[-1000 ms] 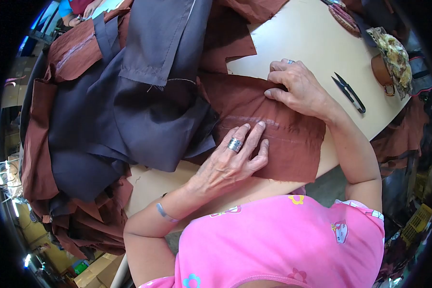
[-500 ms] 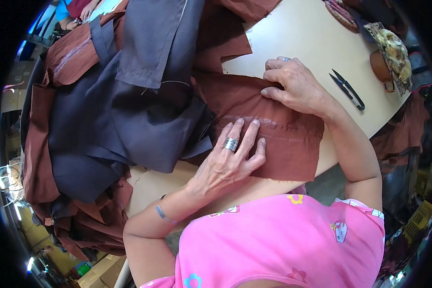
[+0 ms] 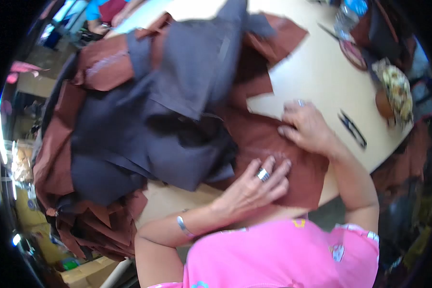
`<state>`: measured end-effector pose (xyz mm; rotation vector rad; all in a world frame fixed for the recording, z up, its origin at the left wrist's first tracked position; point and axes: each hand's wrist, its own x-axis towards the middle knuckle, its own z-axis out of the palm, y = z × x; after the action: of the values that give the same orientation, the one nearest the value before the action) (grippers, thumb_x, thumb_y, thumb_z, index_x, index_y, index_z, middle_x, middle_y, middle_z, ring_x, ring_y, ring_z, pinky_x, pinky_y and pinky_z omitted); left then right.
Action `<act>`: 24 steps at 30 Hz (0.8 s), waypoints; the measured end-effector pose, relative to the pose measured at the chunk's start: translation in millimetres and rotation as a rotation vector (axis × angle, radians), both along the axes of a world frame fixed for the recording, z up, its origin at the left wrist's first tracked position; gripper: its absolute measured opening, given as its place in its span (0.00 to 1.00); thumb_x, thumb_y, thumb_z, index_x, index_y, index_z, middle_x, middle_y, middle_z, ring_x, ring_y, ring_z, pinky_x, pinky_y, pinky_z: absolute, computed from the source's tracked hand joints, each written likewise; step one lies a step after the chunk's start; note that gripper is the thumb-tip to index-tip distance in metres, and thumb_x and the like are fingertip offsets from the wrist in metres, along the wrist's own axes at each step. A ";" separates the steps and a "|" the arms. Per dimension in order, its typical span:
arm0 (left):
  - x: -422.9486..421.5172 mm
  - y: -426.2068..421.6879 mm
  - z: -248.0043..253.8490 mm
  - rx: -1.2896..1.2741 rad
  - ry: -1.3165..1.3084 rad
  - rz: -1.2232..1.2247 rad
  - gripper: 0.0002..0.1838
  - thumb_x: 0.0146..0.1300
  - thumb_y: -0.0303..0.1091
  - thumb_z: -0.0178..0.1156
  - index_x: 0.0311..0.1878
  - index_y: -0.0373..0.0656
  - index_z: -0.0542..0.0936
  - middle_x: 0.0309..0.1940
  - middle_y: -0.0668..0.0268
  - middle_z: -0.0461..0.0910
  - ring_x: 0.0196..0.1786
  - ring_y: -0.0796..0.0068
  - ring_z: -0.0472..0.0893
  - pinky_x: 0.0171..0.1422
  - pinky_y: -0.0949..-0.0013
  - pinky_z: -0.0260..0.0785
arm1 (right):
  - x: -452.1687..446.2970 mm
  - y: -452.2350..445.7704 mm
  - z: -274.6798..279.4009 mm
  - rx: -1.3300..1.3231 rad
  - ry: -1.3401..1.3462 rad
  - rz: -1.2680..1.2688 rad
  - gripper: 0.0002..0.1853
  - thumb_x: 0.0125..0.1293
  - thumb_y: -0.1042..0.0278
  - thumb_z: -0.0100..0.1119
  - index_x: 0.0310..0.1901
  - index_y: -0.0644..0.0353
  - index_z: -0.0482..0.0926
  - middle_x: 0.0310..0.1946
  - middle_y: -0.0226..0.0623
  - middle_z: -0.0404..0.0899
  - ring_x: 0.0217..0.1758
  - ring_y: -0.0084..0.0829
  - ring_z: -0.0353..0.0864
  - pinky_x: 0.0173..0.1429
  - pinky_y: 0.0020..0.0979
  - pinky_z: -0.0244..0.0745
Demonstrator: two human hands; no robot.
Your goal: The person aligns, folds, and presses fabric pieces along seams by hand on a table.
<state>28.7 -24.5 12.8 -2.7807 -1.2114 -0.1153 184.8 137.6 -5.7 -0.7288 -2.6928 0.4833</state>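
A reddish-brown cloth piece [image 3: 254, 134] lies on the table, with a faint pale seam line across it. My left hand [image 3: 249, 189], wearing a wide silver ring, rests on its near part with fingers stretched out and a little apart. At the cloth's far right edge my right hand [image 3: 309, 127] has its fingers curled, thumb against the cloth; the fingertips are partly hidden. A large dark grey cloth [image 3: 115, 129] is heaped to the left and overlaps the brown piece. Blur softens the fine details.
Black thread snips [image 3: 353, 130] lie right of my right hand on the pale table [image 3: 302, 72]. Farther back are a clear bottle [image 3: 345, 21], a pink oval item [image 3: 353, 54] and a patterned bundle [image 3: 396, 89]. Another person's arm [image 3: 127, 9] shows at top left.
The view has shifted, so the scene sits lower and mostly farther right, and the bottle has come into sight. My hands keep nearly the same places on the brown cloth.
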 end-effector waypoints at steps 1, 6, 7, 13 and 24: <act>2.4 -1.2 0.1 0.012 0.017 -0.001 0.14 0.58 0.37 0.50 0.47 0.45 0.71 0.63 0.53 0.67 0.58 0.54 0.72 0.55 0.59 0.67 | 0.3 -0.6 1.8 -0.019 -0.006 -0.001 0.10 0.53 0.62 0.62 0.29 0.60 0.78 0.33 0.42 0.74 0.42 0.45 0.74 0.46 0.44 0.66; 5.7 -4.1 -7.3 0.067 -0.079 0.023 0.14 0.60 0.37 0.48 0.48 0.46 0.69 0.64 0.52 0.66 0.55 0.50 0.74 0.54 0.58 0.68 | -1.8 -1.2 12.7 -0.085 -0.038 -0.016 0.10 0.53 0.62 0.63 0.31 0.60 0.79 0.33 0.38 0.74 0.41 0.39 0.73 0.48 0.40 0.64; 5.9 -4.6 -9.0 0.083 -0.085 0.020 0.14 0.60 0.37 0.48 0.48 0.45 0.69 0.63 0.51 0.66 0.54 0.50 0.75 0.54 0.57 0.67 | -1.4 -3.3 13.5 -0.089 -0.049 -0.019 0.10 0.53 0.62 0.63 0.31 0.60 0.79 0.33 0.37 0.74 0.41 0.39 0.73 0.47 0.39 0.64; 11.3 0.1 -13.9 0.082 -0.145 0.025 0.14 0.61 0.36 0.47 0.48 0.43 0.69 0.62 0.51 0.67 0.52 0.54 0.76 0.55 0.58 0.67 | -2.8 -5.6 7.3 -0.011 -0.007 -0.007 0.10 0.52 0.64 0.65 0.29 0.61 0.76 0.32 0.37 0.73 0.40 0.39 0.72 0.46 0.38 0.62; -40.7 -10.5 -15.5 -0.096 -0.317 0.266 0.26 0.53 0.25 0.49 0.58 0.29 0.69 0.58 0.49 0.68 0.63 0.54 0.68 0.68 0.61 0.62 | -4.7 -17.0 17.6 0.157 0.118 -0.008 0.07 0.53 0.67 0.60 0.31 0.60 0.76 0.34 0.37 0.72 0.41 0.38 0.74 0.47 0.38 0.65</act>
<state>-12.1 -35.0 -2.7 -2.7194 -1.6881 -0.5031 180.1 120.6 11.9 -0.6464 -2.5811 0.2983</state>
